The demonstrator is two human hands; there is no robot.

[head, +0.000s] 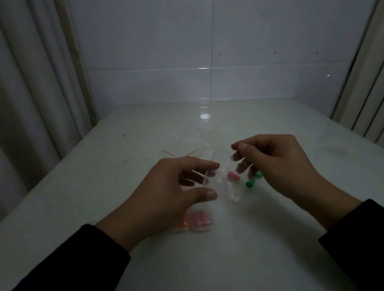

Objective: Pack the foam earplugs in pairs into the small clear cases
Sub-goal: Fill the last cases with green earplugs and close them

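My left hand (179, 190) curls its thumb and fingers round one side of a small clear case (232, 194) that is hard to make out in the dim light. A pink earplug (233, 176) lies at the case, between my hands. My right hand (272, 159) hovers just right of it with fingers curled, thumb and forefinger tips close together above the clear plastic; whether they pinch it is unclear. Green earplugs (253, 180) lie under its lower fingers. Two filled cases sit below my left hand, one with orange plugs (180, 223), one with pink plugs (200, 220).
The white table (212, 263) runs back to a tiled wall (222, 45). A crumpled clear bag (198, 142) and a thin red strip (179, 153) lie behind my hands. Curtains (21, 81) hang along both sides.
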